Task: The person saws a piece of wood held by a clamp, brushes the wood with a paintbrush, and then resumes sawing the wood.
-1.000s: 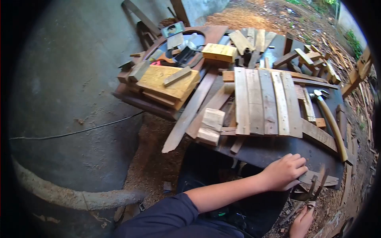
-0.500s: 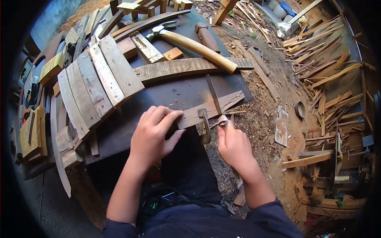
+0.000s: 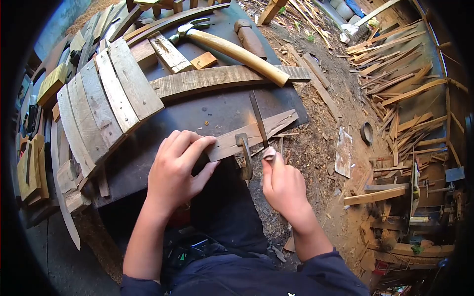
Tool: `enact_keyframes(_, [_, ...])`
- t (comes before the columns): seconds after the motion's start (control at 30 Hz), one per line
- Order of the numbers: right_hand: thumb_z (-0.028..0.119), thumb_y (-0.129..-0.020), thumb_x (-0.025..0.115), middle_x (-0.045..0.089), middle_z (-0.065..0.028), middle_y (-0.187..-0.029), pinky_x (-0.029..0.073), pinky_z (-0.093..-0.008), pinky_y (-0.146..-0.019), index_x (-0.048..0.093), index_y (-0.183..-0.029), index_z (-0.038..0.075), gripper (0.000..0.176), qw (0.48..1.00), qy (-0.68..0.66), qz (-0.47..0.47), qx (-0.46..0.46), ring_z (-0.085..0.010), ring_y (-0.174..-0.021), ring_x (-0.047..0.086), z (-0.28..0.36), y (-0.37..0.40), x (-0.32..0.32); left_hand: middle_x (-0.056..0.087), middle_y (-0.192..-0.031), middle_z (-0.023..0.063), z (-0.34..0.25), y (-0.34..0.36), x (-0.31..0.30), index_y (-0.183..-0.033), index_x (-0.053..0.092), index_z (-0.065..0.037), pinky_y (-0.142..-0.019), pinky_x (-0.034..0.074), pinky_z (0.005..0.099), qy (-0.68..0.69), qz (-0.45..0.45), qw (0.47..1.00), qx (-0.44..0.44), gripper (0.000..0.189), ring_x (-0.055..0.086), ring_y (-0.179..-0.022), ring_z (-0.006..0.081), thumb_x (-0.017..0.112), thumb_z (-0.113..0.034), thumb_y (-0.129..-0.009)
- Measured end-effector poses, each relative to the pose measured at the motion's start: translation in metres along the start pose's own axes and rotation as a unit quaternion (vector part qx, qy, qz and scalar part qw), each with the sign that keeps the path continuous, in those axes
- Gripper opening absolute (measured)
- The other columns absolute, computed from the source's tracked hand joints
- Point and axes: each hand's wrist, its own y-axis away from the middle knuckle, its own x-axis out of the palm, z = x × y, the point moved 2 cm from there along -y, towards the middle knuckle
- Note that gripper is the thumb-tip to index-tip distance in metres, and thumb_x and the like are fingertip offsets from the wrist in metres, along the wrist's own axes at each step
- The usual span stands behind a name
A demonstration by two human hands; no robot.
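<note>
My left hand (image 3: pixel 180 165) pinches one end of a thin board (image 3: pixel 225 145), seemingly to steady it. My right hand (image 3: pixel 286 185) wraps around a narrow tool (image 3: pixel 259 119) that crosses the board; whether they touch, I cannot tell. Between both hands, a clamp (image 3: pixel 245 155) probably secures the board against the desk (image 3: pixel 185 111). Beyond them lies a hammer (image 3: pixel 239 55).

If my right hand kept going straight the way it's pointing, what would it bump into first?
Probably the thin board, which the dark blade in your right hand crosses in this view. Depth is unclear, so it might slip over or under.
</note>
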Motion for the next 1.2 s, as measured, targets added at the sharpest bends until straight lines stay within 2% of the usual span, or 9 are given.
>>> enact_keyframes(0.2, [0.026,-0.109,0.056,0.068,-0.0256,-0.067,0.055,-0.0586,-0.058,0.056,-0.105,-0.001,0.027,1.000,-0.013,0.004,0.019,-0.0491,-0.065,0.070,-0.001,-0.003,0.005,0.066,-0.099,0.0087,-0.002,0.000,-0.003,-0.114,0.074,-0.007,-0.083,0.054,0.0408,-0.001,-0.002,1.000,-0.006,0.043,0.063,-0.092,0.0293,0.088,-0.010,-0.074])
enact_keyframes(0.33, [0.021,-0.107,0.060,0.072,-0.0268,-0.079,0.055,-0.0581,-0.062,0.054,-0.126,-0.001,0.031,0.993,-0.111,-0.037,-0.014,-0.0494,-0.074,0.072,-0.006,0.003,0.012,0.065,-0.102,0.0072,0.000,0.002,-0.003,-0.116,0.072,-0.008,-0.087,0.052,0.0400,-0.006,0.015,1.000,-0.004,0.042,0.064,-0.098,0.0280,0.086,-0.015,-0.077])
enact_keyframes(0.4, [0.017,-0.105,0.062,0.073,-0.0274,-0.086,0.055,-0.0568,-0.063,0.050,-0.139,-0.001,0.040,0.985,-0.151,-0.071,-0.034,-0.0490,-0.077,0.073,-0.007,0.007,0.008,0.065,-0.102,0.0072,0.001,0.002,-0.003,-0.116,0.072,-0.008,-0.087,0.052,0.0400,-0.004,0.015,1.000,-0.002,0.042,0.064,-0.098,0.0280,0.086,-0.015,-0.078])
enact_keyframes(0.5, [0.012,-0.103,0.064,0.073,-0.0286,-0.099,0.057,-0.0546,-0.066,0.041,-0.153,0.000,0.057,0.979,-0.195,-0.063,-0.002,-0.0488,-0.080,0.073,-0.005,0.019,-0.004,0.064,-0.102,0.0073,0.001,0.001,-0.004,-0.116,0.072,-0.008,-0.087,0.052,0.0401,-0.002,0.016,1.000,0.000,0.041,0.064,-0.098,0.0280,0.086,-0.015,-0.078])
enact_keyframes(0.6, [0.008,-0.101,0.065,0.073,-0.0267,-0.104,0.058,-0.0526,-0.070,0.042,-0.154,0.000,0.058,0.974,-0.218,-0.066,-0.006,-0.0483,-0.081,0.074,-0.005,0.028,-0.008,0.065,-0.100,0.0079,0.000,0.001,-0.003,-0.114,0.073,-0.008,-0.086,0.053,0.0408,0.003,0.007,1.000,-0.002,0.042,0.063,-0.095,0.0290,0.088,-0.013,-0.075])
enact_keyframes(0.7, [0.007,-0.099,0.066,0.073,-0.0246,-0.103,0.059,-0.0503,-0.072,0.045,-0.152,0.000,0.057,0.980,-0.176,-0.067,-0.068,-0.0470,-0.085,0.074,-0.008,0.028,-0.016,0.065,-0.099,0.0080,0.000,0.002,-0.003,-0.114,0.074,-0.008,-0.086,0.053,0.0409,0.005,0.001,1.000,-0.001,0.042,0.064,-0.094,0.0293,0.088,-0.011,-0.074])
enact_keyframes(0.8, [0.004,-0.099,0.065,0.072,-0.0229,-0.095,0.058,-0.0479,-0.070,0.049,-0.153,-0.001,0.056,0.976,-0.130,-0.117,-0.129,-0.0437,-0.082,0.074,-0.005,0.027,-0.023,0.065,-0.099,0.0077,0.000,0.002,-0.004,-0.114,0.074,-0.008,-0.086,0.053,0.0406,0.006,0.001,1.000,-0.002,0.041,0.064,-0.094,0.0288,0.088,-0.012,-0.075])
enact_keyframes(1.0, [-0.001,-0.097,0.063,0.071,-0.0226,-0.088,0.056,-0.0473,-0.065,0.050,-0.155,-0.004,0.059,0.990,-0.063,-0.051,-0.115,-0.0385,-0.072,0.071,-0.006,0.058,-0.031,0.065,-0.099,0.0073,0.001,0.004,-0.003,-0.115,0.073,-0.009,-0.086,0.053,0.0399,0.006,0.002,1.000,0.000,0.040,0.064,-0.094,0.0281,0.088,-0.014,-0.078])
enact_keyframes(1.2, [0.007,-0.099,0.064,0.070,-0.0178,-0.073,0.056,-0.0479,-0.058,0.056,-0.150,-0.002,0.052,0.992,-0.037,-0.060,-0.106,-0.0368,-0.062,0.071,-0.011,0.049,-0.034,0.065,-0.100,0.0076,0.000,0.004,-0.004,-0.115,0.073,-0.009,-0.086,0.053,0.0397,0.000,0.004,1.000,0.000,0.040,0.065,-0.095,0.0284,0.087,-0.014,-0.078])
